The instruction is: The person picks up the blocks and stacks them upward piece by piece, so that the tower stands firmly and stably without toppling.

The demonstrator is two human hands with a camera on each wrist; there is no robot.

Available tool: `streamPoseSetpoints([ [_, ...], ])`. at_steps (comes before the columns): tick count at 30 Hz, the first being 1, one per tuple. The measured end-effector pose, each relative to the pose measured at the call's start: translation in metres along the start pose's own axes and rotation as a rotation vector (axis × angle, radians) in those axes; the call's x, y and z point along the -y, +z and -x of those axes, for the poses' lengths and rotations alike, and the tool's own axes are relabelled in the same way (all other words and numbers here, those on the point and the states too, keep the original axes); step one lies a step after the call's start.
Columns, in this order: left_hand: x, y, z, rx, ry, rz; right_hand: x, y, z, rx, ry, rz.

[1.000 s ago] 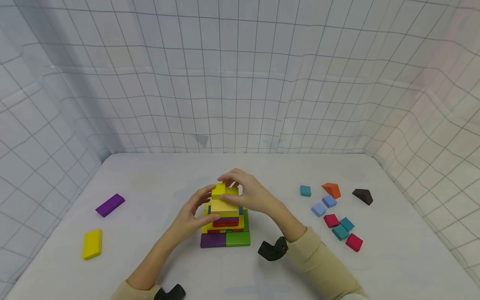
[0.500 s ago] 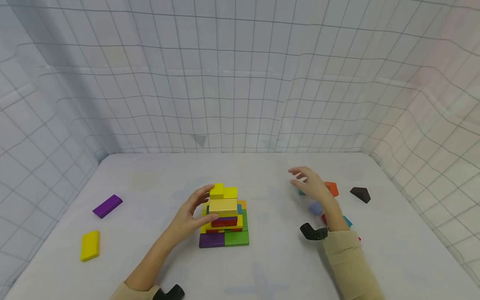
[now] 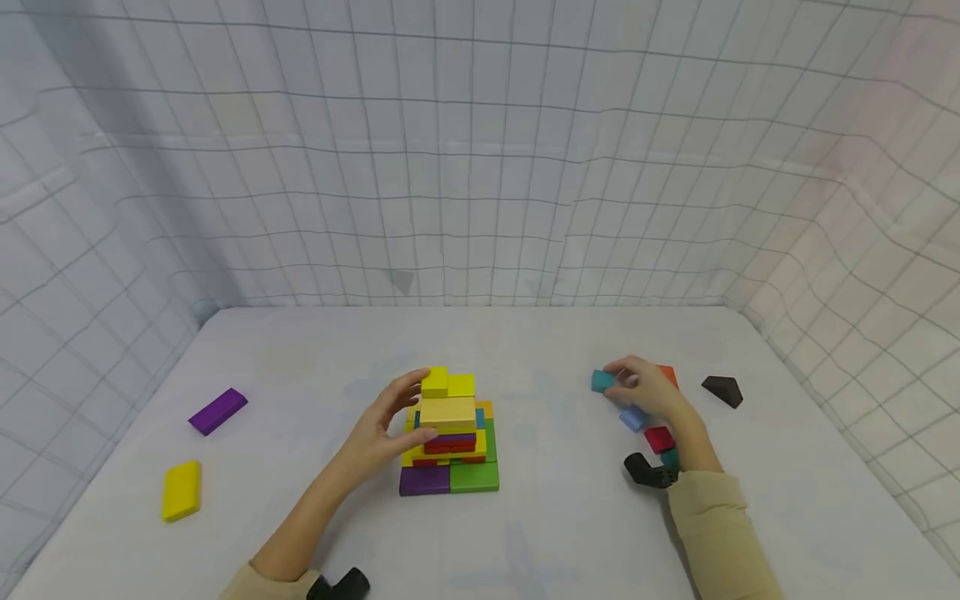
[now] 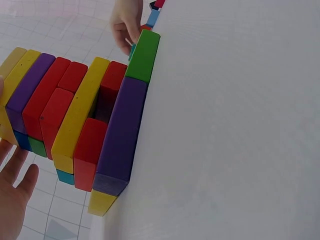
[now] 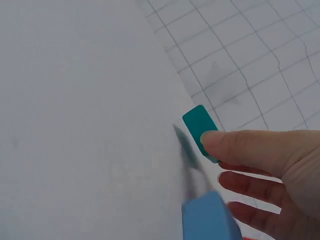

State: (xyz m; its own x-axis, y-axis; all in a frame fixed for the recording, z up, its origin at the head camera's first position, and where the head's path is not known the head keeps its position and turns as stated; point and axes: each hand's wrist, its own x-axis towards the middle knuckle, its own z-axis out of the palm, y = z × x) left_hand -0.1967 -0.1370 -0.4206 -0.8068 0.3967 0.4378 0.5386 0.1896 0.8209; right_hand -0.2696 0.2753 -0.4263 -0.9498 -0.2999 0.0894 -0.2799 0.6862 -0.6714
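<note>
My left hand (image 3: 378,425) stays at the left side of a block tower (image 3: 450,446). Its fingers reach beside the top yellow blocks, and its thumb extends across the upper layers' front. In the left wrist view, the left hand (image 4: 12,195) has loosely bent fingers beside the tower's blue and pale yellow blocks; firm contact is unclear. My right hand (image 3: 648,390) pinches a small teal block (image 3: 602,381) on the right. The right wrist view shows the thumb across this teal block (image 5: 201,131), with a shadow beside it. Other fingers are partly hidden.
Near the right hand lie a light blue block (image 3: 633,417), a red block (image 3: 660,439) and an orange block (image 3: 667,375). A black block (image 3: 723,391) lies farther right. Purple (image 3: 217,412) and yellow (image 3: 182,492) blocks lie left. A grid-patterned curtain (image 3: 480,167) encloses the table.
My right hand has left the tower's top, moved right and lowered, and now pinches the teal block. The left hand has stayed by the tower.
</note>
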Motion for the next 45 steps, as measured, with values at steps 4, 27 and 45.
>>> streamPoseSetpoints([
  [4,0.0,0.001,-0.001,0.006,0.006,0.001,0.024,0.008,-0.008,0.01,-0.132,-0.058],
  [27,-0.003,0.0,0.001,0.008,-0.042,-0.024,0.171,0.067,-0.027,0.065,-0.522,-0.168],
  [45,-0.002,0.0,0.0,0.004,-0.006,-0.032,0.173,0.069,-0.026,0.114,-0.49,-0.163],
])
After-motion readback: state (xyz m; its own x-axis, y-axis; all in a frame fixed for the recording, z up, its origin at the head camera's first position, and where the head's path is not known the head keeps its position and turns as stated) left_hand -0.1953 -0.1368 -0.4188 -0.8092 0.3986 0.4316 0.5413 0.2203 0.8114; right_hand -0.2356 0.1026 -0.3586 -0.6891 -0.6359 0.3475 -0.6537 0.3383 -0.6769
